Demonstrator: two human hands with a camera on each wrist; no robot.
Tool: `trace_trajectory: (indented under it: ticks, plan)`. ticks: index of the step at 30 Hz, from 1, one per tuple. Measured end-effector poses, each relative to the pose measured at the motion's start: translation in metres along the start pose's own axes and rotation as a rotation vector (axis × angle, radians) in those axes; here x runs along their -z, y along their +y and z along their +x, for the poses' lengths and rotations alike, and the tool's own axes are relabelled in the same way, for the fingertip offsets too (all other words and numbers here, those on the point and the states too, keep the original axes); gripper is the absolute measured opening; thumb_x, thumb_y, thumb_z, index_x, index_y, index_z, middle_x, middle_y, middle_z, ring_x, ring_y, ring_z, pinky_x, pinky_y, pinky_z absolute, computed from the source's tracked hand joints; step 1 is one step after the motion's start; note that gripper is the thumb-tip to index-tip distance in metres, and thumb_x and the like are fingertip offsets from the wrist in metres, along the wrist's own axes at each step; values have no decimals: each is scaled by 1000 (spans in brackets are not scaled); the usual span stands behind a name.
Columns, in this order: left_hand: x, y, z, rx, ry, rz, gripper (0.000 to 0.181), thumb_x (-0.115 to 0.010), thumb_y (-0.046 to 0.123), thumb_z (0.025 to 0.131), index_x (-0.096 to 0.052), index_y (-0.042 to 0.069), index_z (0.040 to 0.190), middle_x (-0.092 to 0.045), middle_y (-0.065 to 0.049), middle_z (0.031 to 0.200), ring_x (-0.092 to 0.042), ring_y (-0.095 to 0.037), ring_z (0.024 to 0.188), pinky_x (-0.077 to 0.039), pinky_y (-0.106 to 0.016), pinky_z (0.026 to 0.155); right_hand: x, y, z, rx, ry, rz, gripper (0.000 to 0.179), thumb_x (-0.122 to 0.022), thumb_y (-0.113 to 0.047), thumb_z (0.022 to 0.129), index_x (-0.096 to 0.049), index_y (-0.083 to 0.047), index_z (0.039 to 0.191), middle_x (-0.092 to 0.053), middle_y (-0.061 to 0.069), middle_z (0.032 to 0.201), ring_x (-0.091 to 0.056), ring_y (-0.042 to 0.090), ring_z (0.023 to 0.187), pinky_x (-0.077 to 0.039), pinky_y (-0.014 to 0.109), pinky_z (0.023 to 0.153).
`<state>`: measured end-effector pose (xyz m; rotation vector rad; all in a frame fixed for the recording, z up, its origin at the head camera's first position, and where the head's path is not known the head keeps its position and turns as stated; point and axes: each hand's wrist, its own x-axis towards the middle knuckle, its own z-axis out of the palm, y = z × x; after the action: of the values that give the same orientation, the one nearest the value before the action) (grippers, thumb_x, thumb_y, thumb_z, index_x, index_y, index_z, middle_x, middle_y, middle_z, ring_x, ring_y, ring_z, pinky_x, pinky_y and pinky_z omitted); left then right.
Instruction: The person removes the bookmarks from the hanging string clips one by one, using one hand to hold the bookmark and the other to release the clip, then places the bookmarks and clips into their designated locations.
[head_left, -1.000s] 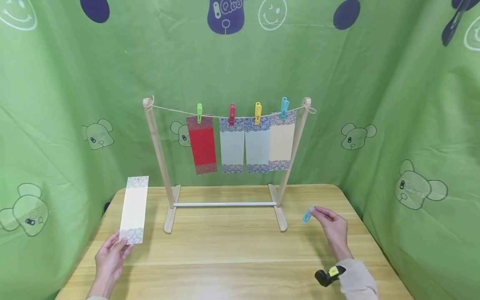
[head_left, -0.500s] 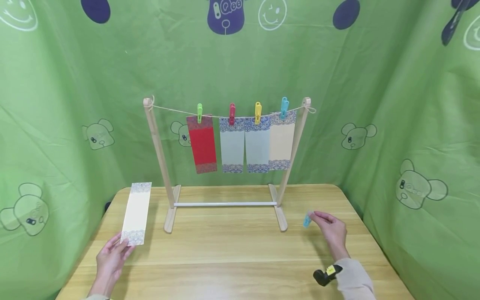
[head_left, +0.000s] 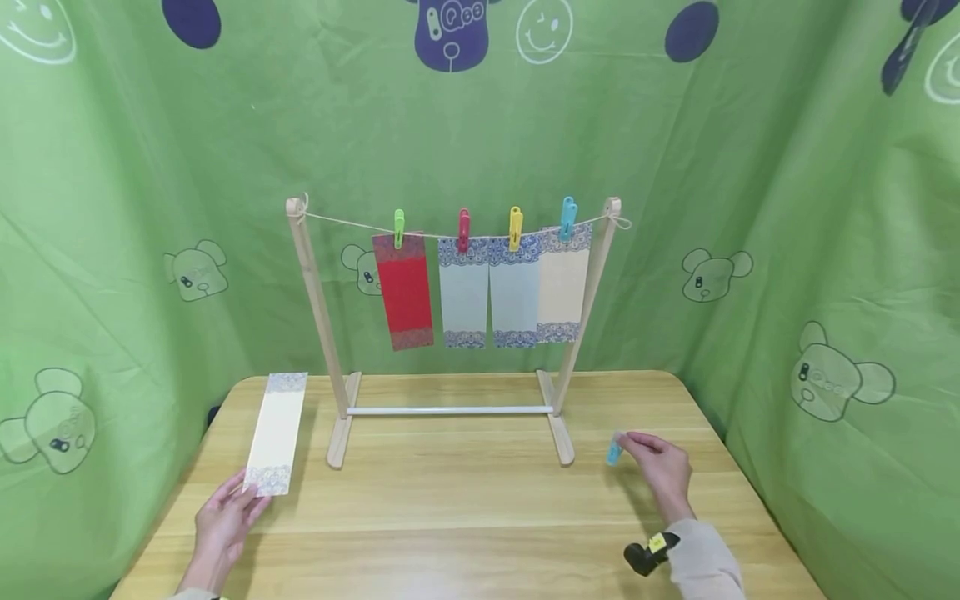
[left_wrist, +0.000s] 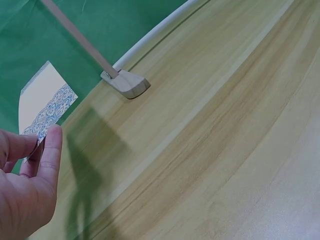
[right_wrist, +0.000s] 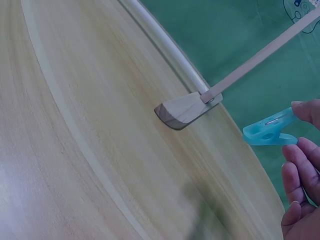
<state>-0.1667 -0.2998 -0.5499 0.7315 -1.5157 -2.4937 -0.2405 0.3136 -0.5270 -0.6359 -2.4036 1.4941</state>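
My left hand (head_left: 221, 521) pinches the lower end of a cream paper card (head_left: 277, 429) with blue patterned bands, held above the table at the left. In the left wrist view thumb and fingers grip the card (left_wrist: 45, 100) by its patterned corner. Over the table's right side my right hand (head_left: 663, 471) pinches a blue clothespin (head_left: 614, 450) between thumb and fingers. Up close in the right wrist view, the clothespin (right_wrist: 270, 129) points away from the fingertips. On the string hang a red card (head_left: 405, 292), two pale blue cards (head_left: 463, 300) and another cream card (head_left: 562, 287).
A wooden rack (head_left: 318, 317) with a white crossbar (head_left: 450, 410) stands at the back of the table (head_left: 450, 492). Green, red, yellow (head_left: 515, 229) and blue clothespins fasten the cards to its string. A printed green curtain (head_left: 480, 125) surrounds the table.
The left hand and its card have sunk slightly, the card shifting right and tipping lower. My right hand with the clothespin has also come down a little. The hanging cards stay in place.
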Motion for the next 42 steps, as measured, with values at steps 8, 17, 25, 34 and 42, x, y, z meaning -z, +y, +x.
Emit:
trace_trajectory:
  ticks: [8, 17, 25, 34, 42]
  plan:
    - [1, -1, 2, 20, 1, 18, 50, -47, -10, 95, -66, 35, 83, -66, 6, 82, -66, -8, 81, -51, -24, 89, -1, 4, 3, 3, -34, 11, 64, -79, -52, 76, -69, -2, 114, -67, 15, 114, -56, 32, 112, -45, 44, 93]
    - [7, -7, 7, 9, 13, 85, 39, -49, -10, 94, -58, 26, 106, -65, 6, 83, -66, -8, 84, -50, -25, 92, -5, 14, 1, -21, -70, -31, 63, -78, -50, 78, -67, 0, 115, -65, 19, 118, -54, 39, 113, -42, 54, 97]
    - [11, -11, 9, -2, 30, 88, 45, -50, -11, 93, -62, 32, 90, -64, 4, 82, -67, -9, 82, -51, -25, 91, -11, 18, 3, -13, -35, -52, 54, -79, -43, 80, -69, 0, 111, -67, 18, 112, -57, 39, 109, -44, 52, 94]
    - [12, -15, 12, -21, 52, 151, 37, -51, -11, 93, -53, 22, 110, -64, 7, 81, -67, -8, 81, -51, -26, 90, -16, 20, 3, -7, -52, -95, 48, -78, -37, 82, -69, 1, 109, -69, 18, 107, -58, 40, 106, -44, 53, 93]
    - [13, -20, 14, -28, 76, 151, 35, -51, -12, 92, -54, 20, 107, -64, 7, 80, -67, -9, 79, -53, -27, 88, -16, 22, 1, -17, -50, -117, 49, -78, -35, 82, -68, 5, 108, -69, 21, 103, -57, 43, 104, -42, 56, 94]
